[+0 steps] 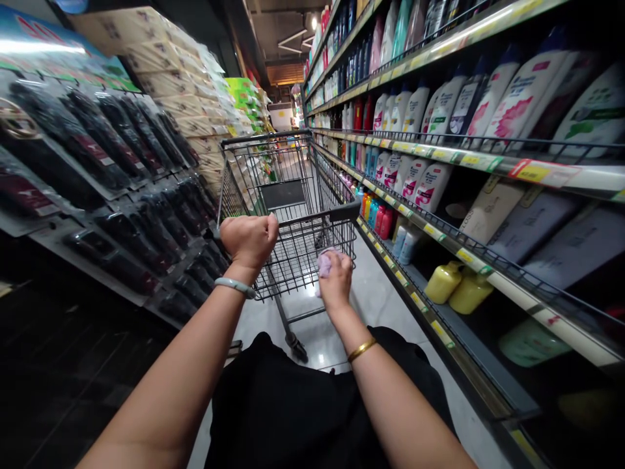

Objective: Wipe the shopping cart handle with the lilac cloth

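Note:
A dark wire shopping cart [344, 211] stands directly before me, with a grey panel at its far end. My left hand [249, 240] is closed around the left part of the cart's handle, and a pale bangle sits on that wrist. Behind the cart's handle, on the near side, my right hand [336, 283] is closed on a crumpled light purple cloth [327, 262]. The right fingers overlap the cart's wire basket in view; whether they touch it I cannot tell. A gold bracelet circles the right wrist.
Shelves of shampoo bottles [512, 98] run along the right, with yellow pump bottles [444, 281] lower down. Packaged dark items [117, 143] hang on a rack at left, before stacked beige packs [166, 71]. A pale tiled floor [371, 306] lies between.

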`<state>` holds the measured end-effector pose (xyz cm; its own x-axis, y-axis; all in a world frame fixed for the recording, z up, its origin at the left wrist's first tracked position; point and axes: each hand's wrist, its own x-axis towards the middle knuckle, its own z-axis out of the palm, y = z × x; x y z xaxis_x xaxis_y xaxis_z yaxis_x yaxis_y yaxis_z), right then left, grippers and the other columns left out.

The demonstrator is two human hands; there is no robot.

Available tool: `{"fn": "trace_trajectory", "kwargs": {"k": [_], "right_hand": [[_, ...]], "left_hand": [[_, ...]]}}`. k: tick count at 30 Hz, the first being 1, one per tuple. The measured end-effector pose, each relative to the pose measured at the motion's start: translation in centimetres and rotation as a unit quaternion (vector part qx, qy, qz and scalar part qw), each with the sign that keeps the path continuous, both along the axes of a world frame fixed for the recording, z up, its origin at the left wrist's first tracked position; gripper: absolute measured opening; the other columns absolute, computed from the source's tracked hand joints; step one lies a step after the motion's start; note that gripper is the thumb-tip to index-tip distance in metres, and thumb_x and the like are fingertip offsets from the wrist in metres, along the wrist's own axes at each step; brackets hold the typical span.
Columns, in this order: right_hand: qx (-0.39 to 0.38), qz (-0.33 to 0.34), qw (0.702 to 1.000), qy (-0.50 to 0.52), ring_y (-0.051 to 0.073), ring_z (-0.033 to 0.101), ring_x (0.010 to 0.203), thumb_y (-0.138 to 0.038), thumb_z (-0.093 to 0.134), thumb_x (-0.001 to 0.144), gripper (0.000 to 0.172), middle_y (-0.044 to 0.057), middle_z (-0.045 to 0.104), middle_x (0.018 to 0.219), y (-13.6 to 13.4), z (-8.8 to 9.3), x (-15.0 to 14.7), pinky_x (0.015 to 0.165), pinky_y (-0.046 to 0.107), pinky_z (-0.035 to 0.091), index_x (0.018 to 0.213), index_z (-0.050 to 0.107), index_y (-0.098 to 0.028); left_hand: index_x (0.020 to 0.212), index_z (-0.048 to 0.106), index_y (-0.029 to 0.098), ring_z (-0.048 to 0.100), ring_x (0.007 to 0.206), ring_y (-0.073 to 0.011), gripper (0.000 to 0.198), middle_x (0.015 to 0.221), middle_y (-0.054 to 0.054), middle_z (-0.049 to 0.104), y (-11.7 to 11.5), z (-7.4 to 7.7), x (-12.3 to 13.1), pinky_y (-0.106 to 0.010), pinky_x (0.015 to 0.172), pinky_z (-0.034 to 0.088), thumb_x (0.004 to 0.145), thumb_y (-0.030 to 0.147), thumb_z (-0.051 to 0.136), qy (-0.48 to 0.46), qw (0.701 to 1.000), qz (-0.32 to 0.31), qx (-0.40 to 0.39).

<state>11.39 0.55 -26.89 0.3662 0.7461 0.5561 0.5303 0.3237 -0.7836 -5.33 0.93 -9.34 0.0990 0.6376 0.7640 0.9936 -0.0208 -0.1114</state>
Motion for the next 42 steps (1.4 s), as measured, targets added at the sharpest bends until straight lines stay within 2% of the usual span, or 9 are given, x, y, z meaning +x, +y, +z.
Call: {"fn": "trace_trajectory", "kwargs": {"k": [4, 11, 15, 18, 24, 27, 34, 38, 42], "right_hand": [[0.015, 0.068, 0.997, -0.040, 0.028, 0.056, 0.119, 0.002, 0.056, 0.073, 0.053, 0.011, 0.053, 0.124, -1.1, 0.0, -1.4, 0.105, 0.046, 0.052, 0.114, 0.073, -0.026], [0.095, -0.020, 0.995, 0.031, 0.027, 0.054, 0.126, -0.008, 0.057, 0.085, 0.043, 0.014, 0.049, 0.133, 0.0, 1.2, -1.6, 0.109, 0.048, 0.051, 0.125, 0.065, -0.023], [0.076, 0.117, 0.986, -0.087, 0.031, 0.051, 0.125, -0.016, 0.060, 0.091, 0.031, 0.015, 0.056, 0.130, -3.2, -1.2, -7.3, 0.111, 0.054, 0.048, 0.120, 0.069, -0.021], [0.056, 0.205, 0.967, -0.138, 0.029, 0.052, 0.120, -0.019, 0.062, 0.092, 0.024, 0.012, 0.060, 0.125, -4.1, -1.6, -7.8, 0.109, 0.049, 0.050, 0.112, 0.073, -0.024], [0.025, -0.015, 0.997, 0.077, 0.023, 0.058, 0.110, -0.005, 0.053, 0.081, 0.039, 0.010, 0.055, 0.121, 1.3, 1.5, 2.2, 0.103, 0.042, 0.053, 0.111, 0.072, -0.021], [0.022, -0.068, 0.993, 0.098, 0.025, 0.057, 0.115, -0.006, 0.054, 0.081, 0.041, 0.013, 0.053, 0.125, 1.5, 1.2, 2.5, 0.107, 0.046, 0.051, 0.117, 0.069, -0.019], [-0.001, 0.192, 0.968, -0.160, 0.031, 0.053, 0.121, -0.010, 0.059, 0.090, 0.039, 0.013, 0.057, 0.138, -3.7, -2.5, -5.2, 0.102, 0.046, 0.054, 0.122, 0.072, -0.028], [-0.016, 0.050, 0.998, -0.026, 0.024, 0.058, 0.110, -0.003, 0.056, 0.082, 0.039, 0.010, 0.058, 0.122, -0.7, -0.3, 0.6, 0.101, 0.039, 0.053, 0.109, 0.076, -0.024], [-0.009, -0.073, 0.984, 0.160, 0.022, 0.059, 0.105, -0.002, 0.057, 0.070, 0.046, 0.009, 0.057, 0.116, 2.2, 2.0, 6.6, 0.105, 0.040, 0.051, 0.111, 0.072, -0.019]], "left_hand": [[0.059, 0.068, 0.021, 0.059, 0.064, -0.0226, 0.063, 0.065, -0.009, 0.071, 0.2, 0.1, 0.6, -0.040, 0.066, 0.017, 0.106, 0.041, 0.031, 0.005, 1.000, 0.001, -0.004], [0.064, 0.072, 0.021, 0.060, 0.067, -0.0230, 0.065, 0.069, -0.009, 0.074, 0.5, -0.4, 3.4, -0.041, 0.067, 0.016, 0.107, 0.041, 0.029, 0.002, 1.000, -0.008, -0.004], [0.067, 0.073, 0.020, 0.061, 0.069, -0.0239, 0.066, 0.070, -0.009, 0.074, 0.9, -0.7, 5.5, -0.041, 0.068, 0.017, 0.108, 0.043, 0.026, -0.001, 1.000, -0.016, -0.005], [0.069, 0.073, 0.020, 0.062, 0.071, -0.0241, 0.067, 0.072, -0.010, 0.074, 1.1, -0.6, 6.1, -0.041, 0.069, 0.018, 0.108, 0.045, 0.024, 0.000, 0.999, -0.032, -0.011], [0.067, 0.071, 0.020, 0.062, 0.070, -0.0239, 0.065, 0.072, -0.010, 0.074, 0.7, -0.1, 5.9, -0.041, 0.068, 0.019, 0.108, 0.043, 0.027, 0.001, 0.999, -0.043, -0.016], [0.065, 0.071, 0.020, 0.060, 0.067, -0.0223, 0.064, 0.070, -0.009, 0.074, 0.8, -0.2, 6.0, -0.040, 0.067, 0.018, 0.107, 0.042, 0.028, 0.002, 0.999, -0.038, -0.007], [0.066, 0.071, 0.020, 0.060, 0.066, -0.0221, 0.066, 0.070, -0.010, 0.074, 1.2, -0.3, 5.6, -0.039, 0.067, 0.017, 0.107, 0.044, 0.026, 0.020, 0.999, -0.044, -0.003], [0.062, 0.069, 0.021, 0.060, 0.065, -0.0224, 0.064, 0.068, -0.009, 0.073, 0.8, 0.1, 4.4, -0.039, 0.066, 0.018, 0.106, 0.043, 0.029, 0.025, 0.999, -0.038, -0.016], [0.057, 0.064, 0.021, 0.060, 0.066, -0.0221, 0.063, 0.068, -0.009, 0.073, 0.5, 0.4, 2.9, -0.039, 0.066, 0.020, 0.105, 0.042, 0.030, 0.028, 0.999, -0.027, -0.017]]}}
